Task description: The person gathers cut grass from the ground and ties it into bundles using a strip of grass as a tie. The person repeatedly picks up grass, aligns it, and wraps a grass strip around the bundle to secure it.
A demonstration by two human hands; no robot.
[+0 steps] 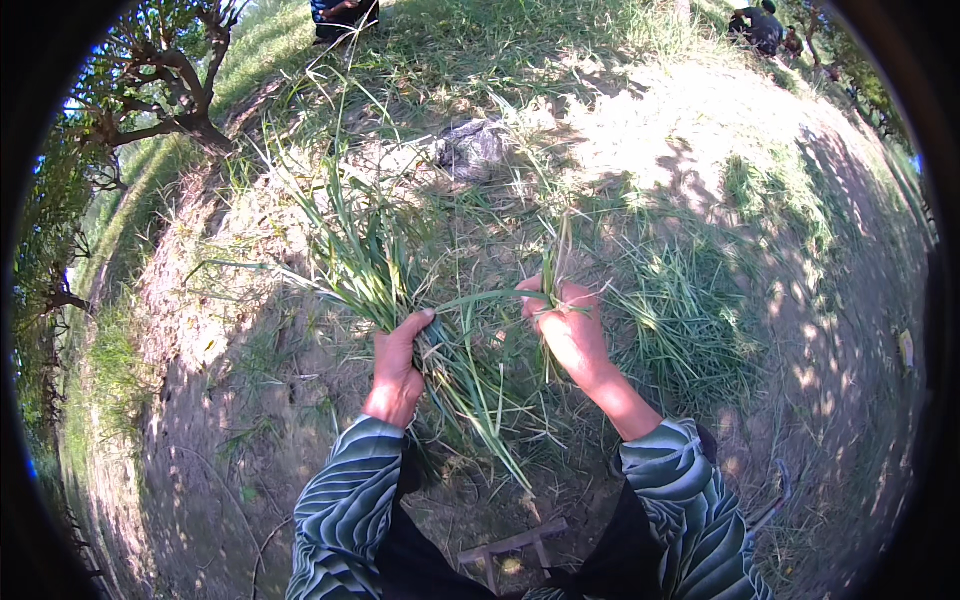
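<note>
My left hand (400, 367) is closed around a thick bundle of long green grass (375, 274). The bundle's blades fan out up and to the left, and its other end trails down to the right. In my right hand (574, 326) is a smaller tuft of grass (559, 259), pinched in the fingers and partly hidden by them. One green blade (480, 297) stretches between the two hands. To the right of my right hand lies a pile of cut grass (686, 319) on the ground.
A grey bundle (472, 148), hard to identify, lies ahead on sunlit soil. A low frame (514, 545) sits between my legs. A curved tool (776, 499) lies at lower right. Trees (191, 112) stand at left. Other people (345, 16) are further off, some seated (763, 31).
</note>
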